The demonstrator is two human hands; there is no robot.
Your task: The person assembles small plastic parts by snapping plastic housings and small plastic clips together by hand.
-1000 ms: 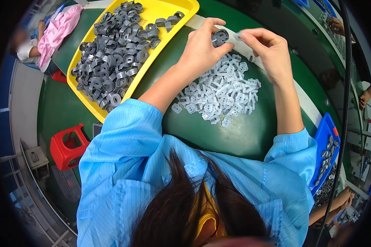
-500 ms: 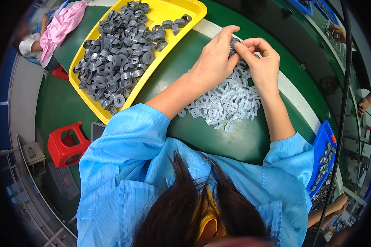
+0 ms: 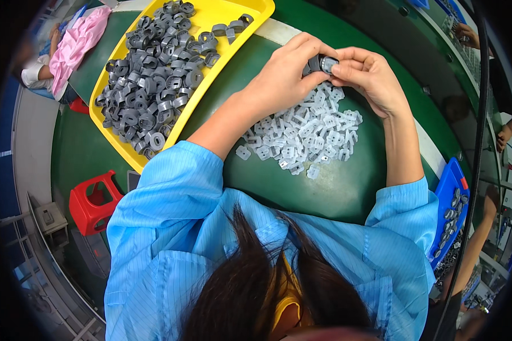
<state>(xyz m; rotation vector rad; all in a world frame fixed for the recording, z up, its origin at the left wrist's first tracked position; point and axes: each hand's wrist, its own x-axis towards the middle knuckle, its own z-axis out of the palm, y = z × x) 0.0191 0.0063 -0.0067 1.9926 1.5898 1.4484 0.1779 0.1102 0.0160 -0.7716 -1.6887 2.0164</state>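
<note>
Single head-worn fisheye view, close above the green table, facing steeply downward.

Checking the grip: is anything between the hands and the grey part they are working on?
Nothing visible. The left hand and right hand both pinch the grey part directly, above the pile of white plastic pieces.

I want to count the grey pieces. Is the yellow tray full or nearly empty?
Mostly full. Dark grey parts are heaped over most of the yellow tray; only its far end and edges show bare yellow.

Lt-blue pinstripe smock, short sleeves
</note>
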